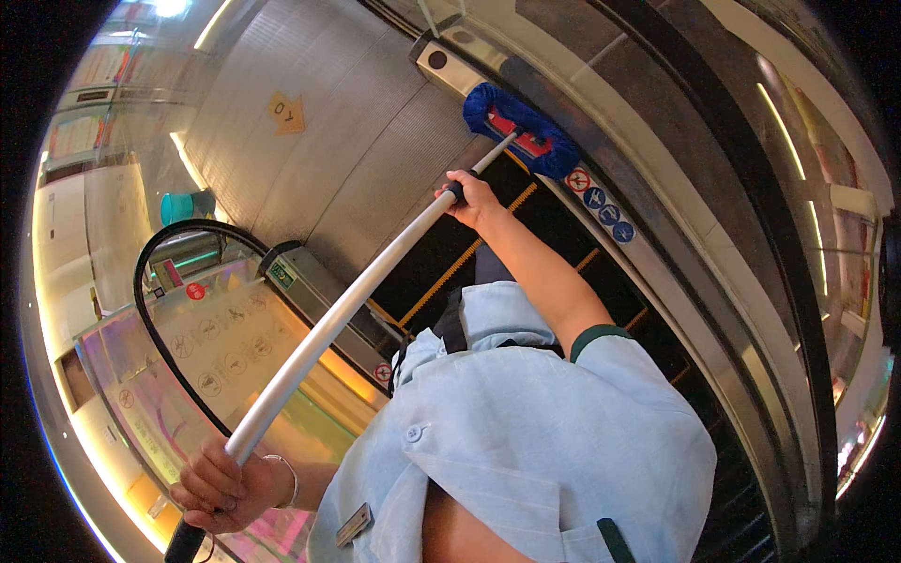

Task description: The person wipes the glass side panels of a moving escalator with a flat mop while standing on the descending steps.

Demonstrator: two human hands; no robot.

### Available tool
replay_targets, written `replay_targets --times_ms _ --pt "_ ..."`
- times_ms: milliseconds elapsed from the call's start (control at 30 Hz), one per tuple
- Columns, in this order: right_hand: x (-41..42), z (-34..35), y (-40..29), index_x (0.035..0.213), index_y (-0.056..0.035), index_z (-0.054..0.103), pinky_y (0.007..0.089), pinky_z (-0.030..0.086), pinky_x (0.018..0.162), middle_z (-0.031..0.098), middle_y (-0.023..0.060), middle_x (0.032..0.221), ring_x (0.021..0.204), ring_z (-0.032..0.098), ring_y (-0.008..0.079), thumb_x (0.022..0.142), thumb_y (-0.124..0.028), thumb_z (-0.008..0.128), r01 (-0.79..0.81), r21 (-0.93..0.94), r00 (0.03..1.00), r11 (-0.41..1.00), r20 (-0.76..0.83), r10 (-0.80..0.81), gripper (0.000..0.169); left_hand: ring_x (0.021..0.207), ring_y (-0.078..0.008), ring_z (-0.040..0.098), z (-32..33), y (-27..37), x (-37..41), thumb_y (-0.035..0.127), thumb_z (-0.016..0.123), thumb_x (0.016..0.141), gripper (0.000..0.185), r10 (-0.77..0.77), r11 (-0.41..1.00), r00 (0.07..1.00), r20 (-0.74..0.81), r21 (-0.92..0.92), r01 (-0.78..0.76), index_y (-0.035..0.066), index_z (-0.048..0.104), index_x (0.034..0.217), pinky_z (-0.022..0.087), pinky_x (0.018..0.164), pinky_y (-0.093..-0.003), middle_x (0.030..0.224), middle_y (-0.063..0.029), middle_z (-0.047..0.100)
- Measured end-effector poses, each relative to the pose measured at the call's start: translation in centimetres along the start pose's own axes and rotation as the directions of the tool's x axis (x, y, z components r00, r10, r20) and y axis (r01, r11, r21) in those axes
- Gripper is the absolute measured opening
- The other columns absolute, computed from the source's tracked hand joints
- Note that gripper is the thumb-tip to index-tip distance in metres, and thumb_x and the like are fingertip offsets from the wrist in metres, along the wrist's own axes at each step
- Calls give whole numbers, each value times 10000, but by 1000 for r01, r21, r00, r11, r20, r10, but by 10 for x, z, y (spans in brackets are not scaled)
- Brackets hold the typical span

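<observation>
A dust mop's long metal pole point(338, 313) slants from the lower left up to the top centre. My left hand point(218, 489), with a bracelet at the wrist, grips its lower end just above a black handle end point(186, 540). Farther up, my right hand point(470, 200) is closed around the pole at a black collar. The mop's blue fabric head point(559, 163) with its red plate point(501, 124) lies against the metal skirt panel along the escalator's right side. Part of the pole's joint shows at the plate.
I stand over black escalator steps point(429, 264) with yellow edges. A ribbed metal landing plate point(352, 134) bears an arrow sticker point(286, 112). Black handrails point(151, 317) with glass panels run along both sides. A teal bucket point(177, 209) stands beyond the left handrail. Round warning stickers point(595, 198) mark the right panel.
</observation>
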State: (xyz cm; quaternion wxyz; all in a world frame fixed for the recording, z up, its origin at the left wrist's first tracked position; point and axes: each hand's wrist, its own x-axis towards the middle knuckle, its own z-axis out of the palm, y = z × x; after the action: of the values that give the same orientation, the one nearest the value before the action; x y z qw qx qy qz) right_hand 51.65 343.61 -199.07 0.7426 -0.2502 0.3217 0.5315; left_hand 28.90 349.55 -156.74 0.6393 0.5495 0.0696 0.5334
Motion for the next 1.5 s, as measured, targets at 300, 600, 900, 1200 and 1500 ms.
replay_targets --times_ms 300,600,900,1200,1500 --pt "-76 -65 1 824 12 431 444 477 580 480 135 721 684 544 289 711 -147 563 121 41 983 992 -146 -113 235 322 -32 310 -2 0 -10 145 532 761 306 -75 983 992 100 -159 91 136 330 530 253 364 -167 406 44 344" --pt "-176 -218 -42 748 -40 460 381 476 466 497 113 660 601 546 268 664 -150 600 295 63 874 953 -420 -243 197 368 -51 258 31 -92 -34 196 414 832 224 -322 861 924 206 -342 376 127 371 623 245 377 -214 469 43 303" --pt "-243 -278 -77 650 -82 443 279 405 330 472 39 558 428 470 173 659 -178 593 278 -52 660 959 -716 -230 178 376 -73 214 73 -145 -61 197 373 840 229 -528 754 830 180 -350 555 130 340 623 237 408 -226 450 31 257" --pt "-143 -164 -44 695 -52 449 347 411 372 464 87 617 521 489 225 653 -160 581 143 -106 862 984 -476 -177 176 389 -65 249 12 -60 -13 233 422 827 276 -358 925 934 -12 -139 353 131 331 586 229 418 -230 459 36 274" --pt "-74 -67 -6 684 -29 467 338 433 333 495 90 601 462 507 216 660 -177 588 -3 -286 943 958 -320 -92 193 366 -50 284 -17 5 -5 157 485 792 247 -158 987 981 -115 -54 153 119 351 587 240 416 -194 430 40 296"
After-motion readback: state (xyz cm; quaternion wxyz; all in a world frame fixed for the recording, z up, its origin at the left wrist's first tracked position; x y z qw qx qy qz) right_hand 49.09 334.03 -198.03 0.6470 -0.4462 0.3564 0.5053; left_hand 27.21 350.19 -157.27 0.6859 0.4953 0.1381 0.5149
